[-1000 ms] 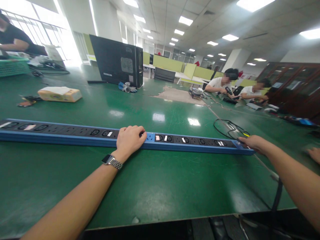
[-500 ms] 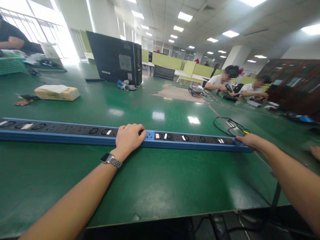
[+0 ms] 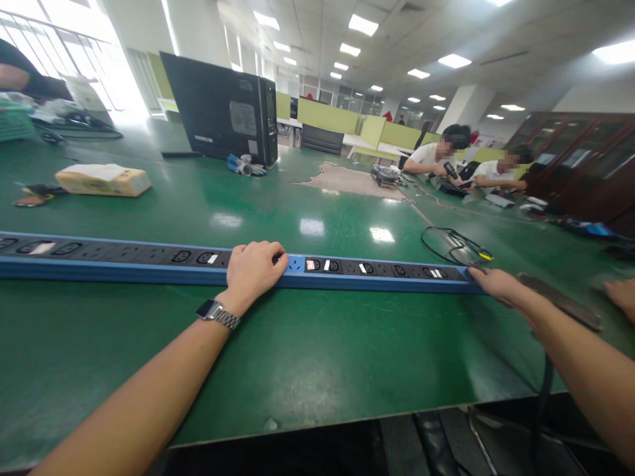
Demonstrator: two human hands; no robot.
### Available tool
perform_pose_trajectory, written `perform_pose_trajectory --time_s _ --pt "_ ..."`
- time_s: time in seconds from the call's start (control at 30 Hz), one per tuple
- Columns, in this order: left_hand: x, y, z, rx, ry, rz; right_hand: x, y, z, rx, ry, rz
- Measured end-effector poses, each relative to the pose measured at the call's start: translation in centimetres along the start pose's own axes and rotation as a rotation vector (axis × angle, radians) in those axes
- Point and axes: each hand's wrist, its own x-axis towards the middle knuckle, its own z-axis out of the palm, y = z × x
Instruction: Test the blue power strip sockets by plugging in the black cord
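A long blue power strip (image 3: pixel 347 283) with a black socket face lies across the green table. Several small white and pinkish labels are stuck among its sockets. My left hand (image 3: pixel 255 268) is wrapped over the middle of the strip, thumb beside a bright blue socket section (image 3: pixel 296 264); a watch (image 3: pixel 218 314) is on that wrist. At the strip's right end, my right hand (image 3: pixel 496 284) has its fingers closed around the end piece. A thin black cable (image 3: pixel 454 244) with a yellow tag lies coiled just behind that end.
Behind the strip are a tissue pack (image 3: pixel 103 180), gloves (image 3: pixel 245 165) and a black computer case (image 3: pixel 223 112). A flat grey-brown object (image 3: pixel 563 301) lies beyond my right forearm, near another person's hand (image 3: pixel 622 294). Two people (image 3: pixel 436 158) work at the far right. The table's front edge (image 3: pixel 347 423) runs below.
The flat grey-brown object now shows beside my right forearm, and the other person's hand at the right edge has come further into view. Both my hands stay on the power strip. The view has shifted slightly.
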Motion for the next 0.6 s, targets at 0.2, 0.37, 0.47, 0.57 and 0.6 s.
perform_pose_trajectory --time_s 0.2,0.37,0.47,0.57,0.6 --pt "0.0 0.0 -0.2 0.008 -0.009 0.006 -0.7 0.5 0.7 0.012 -0.016 0.027" --pt "-0.1 0.1 -0.1 0.013 0.003 -0.003 -0.9 0.1 -0.1 0.024 -0.032 0.024" --pt "-0.1 0.2 -0.2 0.022 -0.002 -0.009 -0.5 -0.5 -2.5 0.032 -0.052 0.024" --pt "-0.1 0.2 -0.2 0.027 -0.010 -0.007 0.1 -1.3 -5.8 0.033 -0.049 0.044" --pt "-0.1 0.2 -0.1 0.027 -0.009 -0.007 0.2 -1.5 -6.6 0.041 -0.038 0.034"
